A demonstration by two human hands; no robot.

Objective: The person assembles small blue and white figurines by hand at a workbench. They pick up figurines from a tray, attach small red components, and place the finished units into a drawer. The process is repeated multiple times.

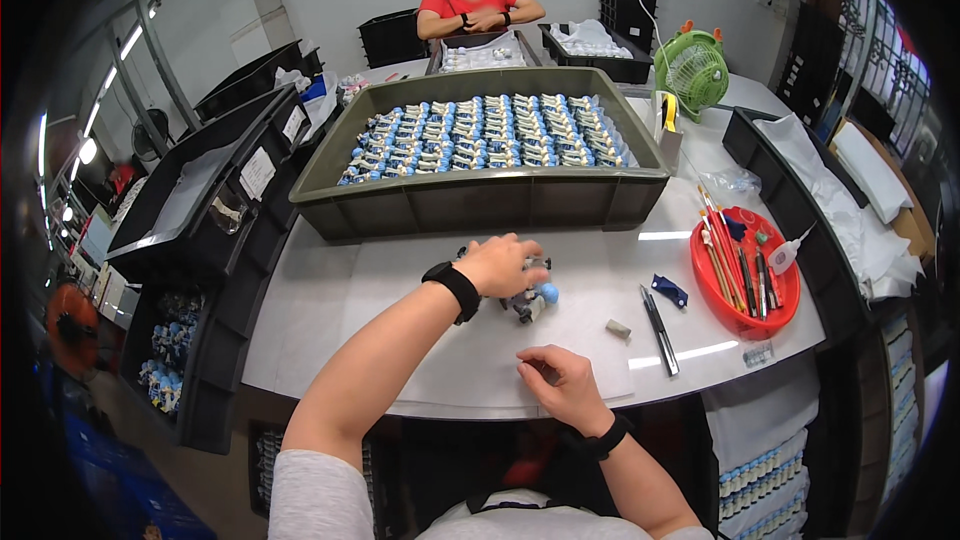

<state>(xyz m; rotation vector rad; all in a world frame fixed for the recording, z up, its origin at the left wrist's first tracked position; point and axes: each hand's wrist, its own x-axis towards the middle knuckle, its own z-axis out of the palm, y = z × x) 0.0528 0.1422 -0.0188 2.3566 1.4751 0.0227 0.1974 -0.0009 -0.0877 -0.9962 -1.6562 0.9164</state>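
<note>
My left hand [503, 266] reaches over a small cluster of figurines [533, 306] on the white table, covering part of them. Its fingers are spread and slightly blurred, and no figurine is plainly gripped. The figurines show grey, dark and pale blue parts. Close to the table's front edge, my right hand [562, 380] is closed, fingers loosely curled, with nothing visible in it. A small pale grey piece [618, 329] lies to its upper right. Beside that piece are a dark pen-like tool [660, 331] and a small dark blue object [670, 290].
Beyond my hands stands a large grey-green bin [480, 202] with rows of blue-and-white figurines. On the right are a red bowl [710, 285] of brushes and pens, a tape dispenser [668, 130] and a green fan [693, 70]. Black crates [190, 230] flank the left. Opposite sits a person [470, 0].
</note>
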